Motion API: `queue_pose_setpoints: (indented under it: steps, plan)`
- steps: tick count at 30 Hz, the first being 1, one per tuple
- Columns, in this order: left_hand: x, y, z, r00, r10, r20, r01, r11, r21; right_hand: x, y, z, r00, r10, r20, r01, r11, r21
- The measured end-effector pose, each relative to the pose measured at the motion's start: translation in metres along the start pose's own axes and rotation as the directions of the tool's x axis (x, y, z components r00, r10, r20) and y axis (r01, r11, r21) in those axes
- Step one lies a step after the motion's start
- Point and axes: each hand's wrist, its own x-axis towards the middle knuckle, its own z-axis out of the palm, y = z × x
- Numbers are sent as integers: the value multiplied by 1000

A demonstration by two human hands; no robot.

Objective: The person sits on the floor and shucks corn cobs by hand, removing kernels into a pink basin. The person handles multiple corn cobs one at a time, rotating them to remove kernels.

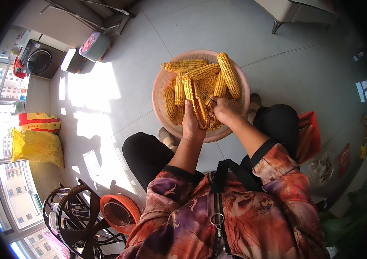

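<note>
My left hand (193, 124) grips the lower end of a yellow corn cob (189, 90), which points away from me. A reddish furrow without kernels runs along that cob. My right hand (225, 110) holds a thin pointed metal tool (210, 98) close to the furrow. Its handle is mostly hidden in my fist, so I cannot tell its exact kind. Beneath both hands sits a round pink plastic basket (156, 94). Loose kernels (206, 84) lie in it, with several whole cobs on top. One cob (228, 76) leans on the right rim.
My knees flank the basket on the grey tiled floor (138, 74). At right stands a red container (314, 136) with reddish-brown pieces. Left are a yellow sack (37, 145), an orange basket (121, 223) and a dark wheel-like frame (76, 220). Stools (94, 47) stand at upper left.
</note>
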Motion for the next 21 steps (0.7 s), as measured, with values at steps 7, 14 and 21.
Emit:
queue_pose_setpoints:
  steps: [7, 14, 21]
  plan:
    - [-10, 9, 10, 996, 44, 75, -50, 996, 76, -8, -46, -30, 992, -27, 125, -69, 710, 701]
    - [-24, 10, 31, 996, 69, 59, -76, 991, 112, -8, -57, -15, 978, -196, 72, 57, 579, 813]
    - [-32, 25, 41, 989, 138, 59, -150, 926, 346, 1, -67, -13, 982, -189, -19, 140, 651, 746]
